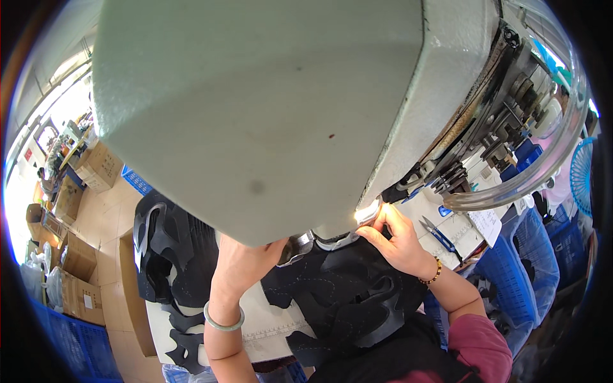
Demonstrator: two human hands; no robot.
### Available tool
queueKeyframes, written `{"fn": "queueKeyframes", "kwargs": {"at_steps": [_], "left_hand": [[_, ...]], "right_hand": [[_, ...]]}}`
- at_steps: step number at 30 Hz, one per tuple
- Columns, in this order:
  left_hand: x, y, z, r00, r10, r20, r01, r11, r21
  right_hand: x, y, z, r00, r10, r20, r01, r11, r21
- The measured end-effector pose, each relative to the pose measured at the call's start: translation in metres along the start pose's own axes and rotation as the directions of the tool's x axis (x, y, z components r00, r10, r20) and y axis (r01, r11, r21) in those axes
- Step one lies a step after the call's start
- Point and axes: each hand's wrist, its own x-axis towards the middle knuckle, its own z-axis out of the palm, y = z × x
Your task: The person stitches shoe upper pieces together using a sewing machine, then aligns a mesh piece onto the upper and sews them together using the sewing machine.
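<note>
grey-green machine (268, 127) above black cut pieces (338, 277)

the machine head fills most of the view, probably because the person leans close over it to watch its lit end. beneath spreads a white table (258, 329) with ruler-like markings along part of it. off to the right stands a blue basket (514, 290) lined with clear plastic, likely put there for easy reach. the black pieces lie loosely overlapped in front of the person, just below the machine, while a thick heap (172, 249) of similar ones sits at the left, perhaps to keep like shapes together.

the left hand (246, 268) bends in under the machine's corner; its fingertips are hidden, so whether it grasps anything cannot be told. the right hand (396, 239) brings thumb and forefinger together at the lit end, a pose that suggests fine control. dark-handled snips (442, 239) lie near it, handles toward the person, presumably for quick pick-up. smallest is the bright metal fitting (368, 213) at those right fingertips; whether they pinch it or something thin against it is unclear in the glare.
</note>
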Motion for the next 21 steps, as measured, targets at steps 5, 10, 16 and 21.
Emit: {"fn": "queueKeyframes", "kwargs": {"at_steps": [5, 10, 16, 21], "left_hand": [[-0.0009, -0.0017, -0.001, 0.999, 0.045, 0.003, -0.045, 0.996, 0.075], [-0.0017, 0.0011, 0.0022, 1.0, -0.027, 0.001, 0.027, 0.999, 0.036], [-0.0013, 0.0035, 0.0048, 0.999, -0.019, -0.048, 0.021, 0.999, 0.035], [0.003, 0.0045, 0.0072, 0.996, 0.035, -0.077, -0.031, 0.998, 0.061]], "right_hand": [[-0.0004, 0.0002, 0.0001, 1.0, 0.013, 0.007, -0.013, 1.0, -0.003], [0.0009, -0.0031, 0.0, 1.0, 0.01, -0.01, -0.01, 1.0, 0.007], [0.0001, -0.0008, 0.0002, 1.0, -0.008, -0.01, 0.008, 1.0, -0.03], [-0.0007, 0.0024, -0.0001, 1.0, -0.015, -0.012, 0.015, 0.999, -0.041]]}}
